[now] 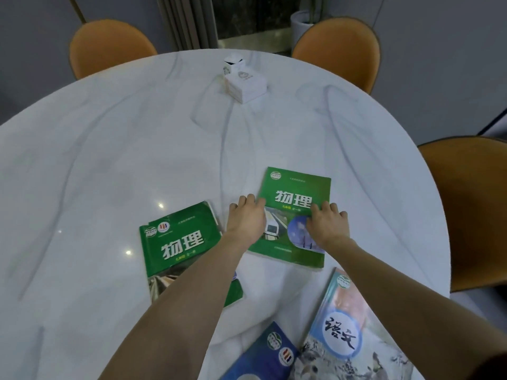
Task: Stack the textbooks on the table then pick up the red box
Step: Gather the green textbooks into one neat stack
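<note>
Two green textbooks lie flat on the white marble table [109, 160]. The right green textbook [297, 193] is under both hands: my left hand [247, 219] rests at its left edge, my right hand [326, 224] lies flat on its lower right cover. Neither hand has lifted it. The left green textbook [181, 242] sits apart, partly hidden by my left forearm. A pale blue textbook [340, 325] and a dark blue textbook [263, 355] lie near the front edge. No red box is visible.
A white box [247, 83] with a smaller white box [232, 63] behind it stands at the table's far middle. Orange chairs stand at the back left [107, 48], back right [337, 48] and right side [472, 209].
</note>
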A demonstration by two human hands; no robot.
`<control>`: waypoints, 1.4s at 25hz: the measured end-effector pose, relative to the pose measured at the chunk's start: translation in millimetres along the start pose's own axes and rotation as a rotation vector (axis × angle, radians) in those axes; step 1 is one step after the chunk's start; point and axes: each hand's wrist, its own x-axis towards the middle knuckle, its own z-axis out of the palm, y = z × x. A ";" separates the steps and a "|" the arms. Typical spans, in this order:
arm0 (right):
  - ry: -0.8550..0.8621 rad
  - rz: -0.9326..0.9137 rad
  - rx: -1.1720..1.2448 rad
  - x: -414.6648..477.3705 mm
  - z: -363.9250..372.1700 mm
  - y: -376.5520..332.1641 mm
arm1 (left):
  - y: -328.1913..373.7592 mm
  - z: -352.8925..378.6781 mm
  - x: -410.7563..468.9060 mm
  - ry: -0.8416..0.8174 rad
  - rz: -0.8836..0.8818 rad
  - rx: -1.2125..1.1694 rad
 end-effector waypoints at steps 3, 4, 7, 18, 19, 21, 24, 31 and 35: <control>0.000 0.047 0.080 3.1 7.8 10.6 | 10.8 9.3 13.2 -0.032 -0.096 -0.127; -0.002 0.061 0.106 3.8 10.6 13.0 | 14.3 12.5 16.4 -0.041 -0.144 -0.210; 0.021 0.105 0.243 6.1 16.0 14.6 | 17.2 17.7 26.5 -0.055 -0.325 -0.437; 0.057 0.295 0.621 7.9 27.9 15.7 | 12.0 17.6 23.0 -0.057 -0.428 -0.915; 0.064 0.308 0.647 6.4 28.2 15.6 | 12.9 18.6 19.4 -0.031 -0.436 -0.977; 0.072 0.343 0.707 3.5 28.7 16.2 | 13.2 18.6 12.1 0.011 -0.460 -1.105; 0.061 0.394 0.829 -1.6 25.9 18.8 | 10.0 16.9 -0.2 0.032 -0.494 -1.283; 0.024 0.407 1.133 -19.5 2.1 6.3 | -5.5 -7.7 -33.1 0.104 -0.522 -1.393; 0.003 0.310 1.146 -28.0 -17.7 -19.6 | -28.4 -20.3 -56.2 0.165 -0.595 -1.403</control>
